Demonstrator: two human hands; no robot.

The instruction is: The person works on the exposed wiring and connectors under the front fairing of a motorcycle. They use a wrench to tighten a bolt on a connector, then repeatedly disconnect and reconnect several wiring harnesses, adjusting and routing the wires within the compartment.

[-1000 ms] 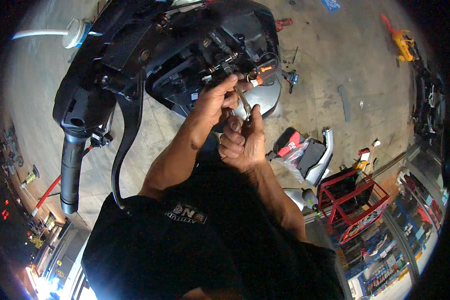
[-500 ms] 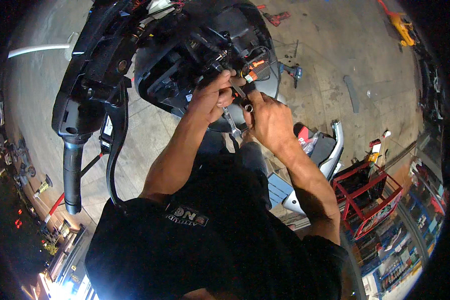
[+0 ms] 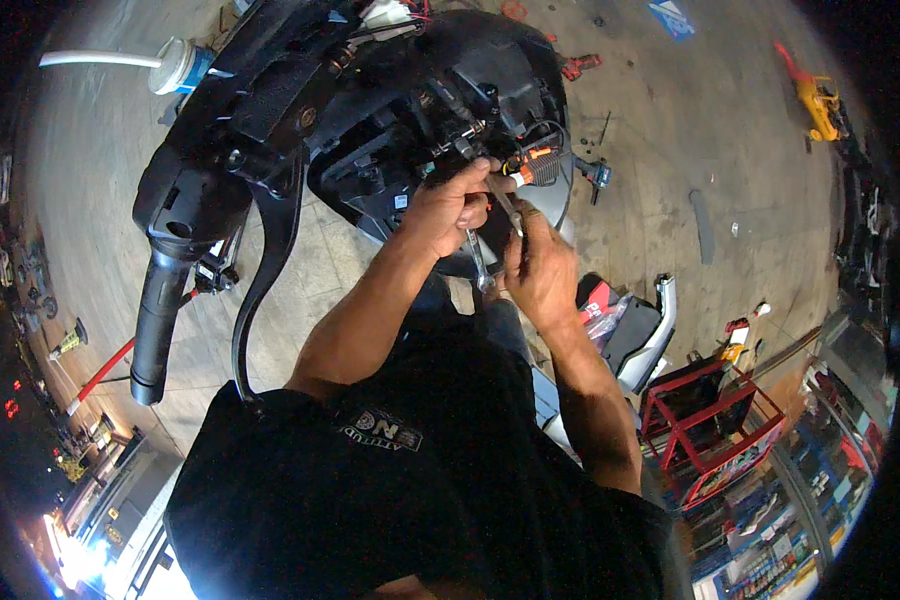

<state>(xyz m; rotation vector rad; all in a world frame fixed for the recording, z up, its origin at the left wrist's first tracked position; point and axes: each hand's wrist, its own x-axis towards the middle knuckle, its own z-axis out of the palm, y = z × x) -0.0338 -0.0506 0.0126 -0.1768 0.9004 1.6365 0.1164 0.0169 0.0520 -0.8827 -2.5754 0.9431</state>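
Two bare hands meet over the lower right edge of a black fairing (image 3: 370, 195), each busy with a steel wrench. The left hand (image 3: 445, 215) pinches the upper end of a slanting wrench (image 3: 504, 203) between thumb and forefinger, its other fingers curled in; an open-ended wrench (image 3: 477, 258) juts down from beneath them, past the fairing's lower edge. The right hand (image 3: 547, 272) pinches the slanting wrench's lower end between thumb and bent fingers.

Just beside the left fingertips, toward the fairing's right edge, sits an orange connector (image 3: 537, 155). Left of the fairing are a black handlebar grip (image 3: 157, 325) and a curved lever (image 3: 273, 265). On the floor (image 3: 650, 150), a blue power tool (image 3: 595, 173) lies near the fairing's right edge, a grey strip (image 3: 702, 228) farther right, and a red metal rack (image 3: 712, 415) stands toward the lower right corner.
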